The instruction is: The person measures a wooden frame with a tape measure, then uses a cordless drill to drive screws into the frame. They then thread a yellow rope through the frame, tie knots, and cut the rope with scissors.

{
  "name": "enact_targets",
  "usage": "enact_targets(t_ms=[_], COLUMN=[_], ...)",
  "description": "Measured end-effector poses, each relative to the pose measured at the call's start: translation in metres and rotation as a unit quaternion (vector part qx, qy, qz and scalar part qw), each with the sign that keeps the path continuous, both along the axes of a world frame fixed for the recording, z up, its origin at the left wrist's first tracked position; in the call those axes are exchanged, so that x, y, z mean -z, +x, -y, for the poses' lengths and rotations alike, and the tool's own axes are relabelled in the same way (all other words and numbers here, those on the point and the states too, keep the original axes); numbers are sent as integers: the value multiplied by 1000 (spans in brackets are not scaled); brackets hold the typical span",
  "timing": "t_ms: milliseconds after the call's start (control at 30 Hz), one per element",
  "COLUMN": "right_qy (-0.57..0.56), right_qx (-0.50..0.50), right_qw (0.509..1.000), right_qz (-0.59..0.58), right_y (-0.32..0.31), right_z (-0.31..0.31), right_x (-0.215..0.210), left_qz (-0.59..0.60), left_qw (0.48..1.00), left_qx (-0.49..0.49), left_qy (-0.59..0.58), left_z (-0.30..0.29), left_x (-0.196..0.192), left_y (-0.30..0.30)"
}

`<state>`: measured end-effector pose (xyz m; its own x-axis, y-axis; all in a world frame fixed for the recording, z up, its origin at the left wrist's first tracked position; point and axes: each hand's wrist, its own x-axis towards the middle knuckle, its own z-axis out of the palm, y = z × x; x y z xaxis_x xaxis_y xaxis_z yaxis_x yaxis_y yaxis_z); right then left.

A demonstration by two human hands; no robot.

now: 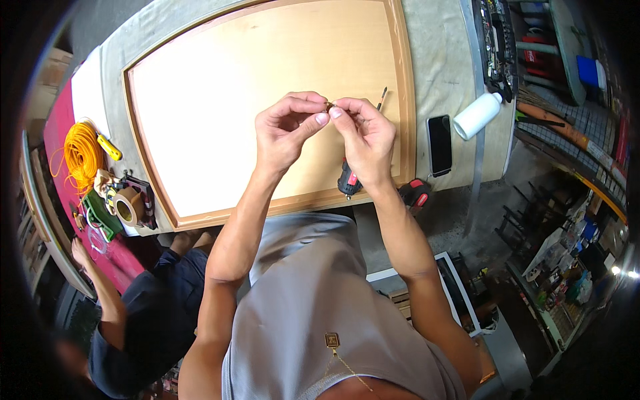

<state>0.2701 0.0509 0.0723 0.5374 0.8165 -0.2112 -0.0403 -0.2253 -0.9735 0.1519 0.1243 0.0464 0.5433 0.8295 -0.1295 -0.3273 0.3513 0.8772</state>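
Above a wood-framed panel (220, 100), my left hand (290, 130) and my right hand (363, 133) meet fingertip to fingertip. Pinched between the thumbs and forefingers of both is a tiny dark, brass-tinted piece (329, 107), too small to name. Just beyond my right hand, the tip of a thin screwdriver-like tool (382, 98) shows. A black and red power tool (348, 180), partly hidden by my right wrist, lies on the panel's near frame edge. Its black and red end (415, 193) shows past my forearm.
Right of the panel lie a black phone (439, 145) and a white bottle (477, 116). On the left are an orange cord coil (84, 157), a yellow cutter (110, 148) and a tape roll (129, 206). Another person (143, 313) sits at lower left. Cluttered shelves (567, 267) stand at right.
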Motion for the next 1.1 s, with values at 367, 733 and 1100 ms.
enact_targets(t_ms=[367, 733, 1100], right_qy=[16, -321, -360], right_qx=[-47, -139, -114], right_qw=[985, 891, 881], right_qz=[167, 288, 284], right_y=[18, 3, 11], right_z=[3, 168, 152], right_x=[6, 38, 49], left_qz=[-100, -354, -393], left_qw=[989, 837, 726], left_qx=[50, 117, 254], left_qy=[-101, 402, 504], left_z=[-30, -243, -278], left_x=[10, 114, 102], left_y=[11, 111, 129])
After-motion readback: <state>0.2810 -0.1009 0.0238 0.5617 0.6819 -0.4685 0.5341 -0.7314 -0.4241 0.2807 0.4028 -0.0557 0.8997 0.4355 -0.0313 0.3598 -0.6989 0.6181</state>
